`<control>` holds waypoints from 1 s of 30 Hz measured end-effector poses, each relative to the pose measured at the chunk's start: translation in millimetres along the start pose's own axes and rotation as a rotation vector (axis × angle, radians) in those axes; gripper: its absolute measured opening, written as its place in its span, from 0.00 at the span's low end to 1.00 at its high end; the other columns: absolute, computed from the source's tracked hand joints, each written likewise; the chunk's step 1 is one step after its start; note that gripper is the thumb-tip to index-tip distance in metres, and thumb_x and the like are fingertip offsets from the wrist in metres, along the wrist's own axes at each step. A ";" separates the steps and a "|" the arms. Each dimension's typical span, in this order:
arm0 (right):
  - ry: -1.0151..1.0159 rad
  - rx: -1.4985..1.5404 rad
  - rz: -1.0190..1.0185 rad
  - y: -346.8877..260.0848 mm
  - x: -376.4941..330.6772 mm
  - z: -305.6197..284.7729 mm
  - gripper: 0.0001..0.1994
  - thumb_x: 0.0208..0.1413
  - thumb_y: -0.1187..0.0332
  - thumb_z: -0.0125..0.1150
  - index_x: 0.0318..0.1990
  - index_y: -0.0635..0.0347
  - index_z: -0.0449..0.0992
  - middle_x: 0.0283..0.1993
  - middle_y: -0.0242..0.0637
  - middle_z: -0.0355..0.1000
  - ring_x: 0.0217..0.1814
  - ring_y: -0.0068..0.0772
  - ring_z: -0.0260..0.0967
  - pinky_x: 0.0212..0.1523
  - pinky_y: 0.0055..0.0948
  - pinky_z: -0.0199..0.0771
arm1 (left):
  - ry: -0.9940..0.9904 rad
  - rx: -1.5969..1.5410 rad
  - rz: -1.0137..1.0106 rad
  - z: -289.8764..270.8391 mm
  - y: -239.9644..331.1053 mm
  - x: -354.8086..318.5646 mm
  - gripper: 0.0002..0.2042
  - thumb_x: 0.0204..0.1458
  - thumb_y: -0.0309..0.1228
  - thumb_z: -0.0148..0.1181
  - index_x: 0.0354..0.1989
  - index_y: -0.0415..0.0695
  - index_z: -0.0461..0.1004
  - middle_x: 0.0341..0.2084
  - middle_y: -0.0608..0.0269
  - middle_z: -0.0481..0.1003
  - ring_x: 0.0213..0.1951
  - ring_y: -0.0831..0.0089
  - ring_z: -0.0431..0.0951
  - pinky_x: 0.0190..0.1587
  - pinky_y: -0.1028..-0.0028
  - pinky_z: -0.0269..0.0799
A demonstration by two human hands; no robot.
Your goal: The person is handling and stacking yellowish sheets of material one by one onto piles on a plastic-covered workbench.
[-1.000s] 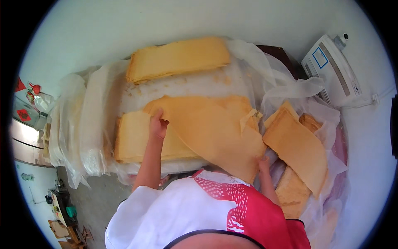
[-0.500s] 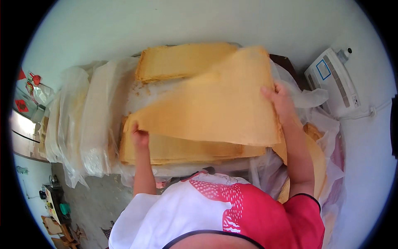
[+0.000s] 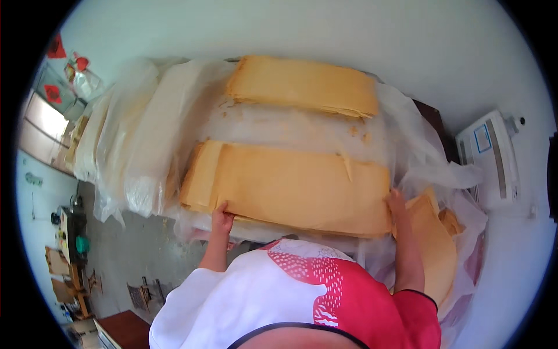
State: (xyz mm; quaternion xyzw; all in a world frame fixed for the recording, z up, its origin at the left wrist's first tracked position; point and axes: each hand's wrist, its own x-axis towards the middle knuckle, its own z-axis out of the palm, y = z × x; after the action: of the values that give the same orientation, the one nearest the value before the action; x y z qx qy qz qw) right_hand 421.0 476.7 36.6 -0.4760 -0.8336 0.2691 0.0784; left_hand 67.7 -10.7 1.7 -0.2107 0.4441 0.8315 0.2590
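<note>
A wide stack of thin orange-yellow sheets lies flat on clear plastic in front of me. My left hand presses on the stack's near left edge with fingers curled over it. My right hand rests against the stack's near right corner. A second stack of the same sheets lies farther back. More yellow sheets sit lower down to my right, beside my right forearm.
Clear plastic sheeting covers the table and white bundles at the left. A white machine stands at the right by the wall. A grey floor with small furniture shows at the lower left.
A large sheet that both hands held lifted half a second ago now lies flat on the near stack. Both hands have come down to the stack's near edge.
</note>
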 end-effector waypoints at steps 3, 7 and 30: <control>-0.022 0.265 0.092 57.7 -16.6 47.1 0.23 0.41 0.69 0.57 0.50 0.58 0.66 0.45 0.45 0.69 0.47 0.40 0.66 0.48 0.34 0.63 | 0.018 -0.115 -0.011 9.9 8.5 4.4 0.16 0.48 0.29 0.52 0.47 0.42 0.64 0.41 0.58 0.70 0.43 0.62 0.70 0.45 0.62 0.69; 0.055 -0.142 -0.035 41.3 -23.9 36.6 0.23 0.42 0.69 0.54 0.51 0.56 0.65 0.47 0.47 0.67 0.49 0.47 0.63 0.50 0.37 0.62 | 0.061 0.136 0.144 27.0 26.6 -4.6 0.15 0.45 0.26 0.54 0.44 0.43 0.65 0.40 0.59 0.70 0.41 0.64 0.71 0.39 0.63 0.71; -0.464 0.637 -0.217 -152.3 44.1 115.3 0.15 0.43 0.75 0.55 0.42 0.61 0.68 0.38 0.36 0.71 0.38 0.25 0.66 0.39 0.23 0.66 | -0.204 1.520 0.909 69.1 41.7 -3.4 0.18 0.36 0.23 0.57 0.40 0.45 0.67 0.46 0.53 0.64 0.49 0.54 0.62 0.50 0.63 0.61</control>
State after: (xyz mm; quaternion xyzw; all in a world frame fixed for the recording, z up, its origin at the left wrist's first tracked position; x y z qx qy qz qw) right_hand 238.3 409.3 13.6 -0.2641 -0.7495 0.6041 0.0597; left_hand 36.3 27.3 65.6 0.2895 0.8910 0.3494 0.0123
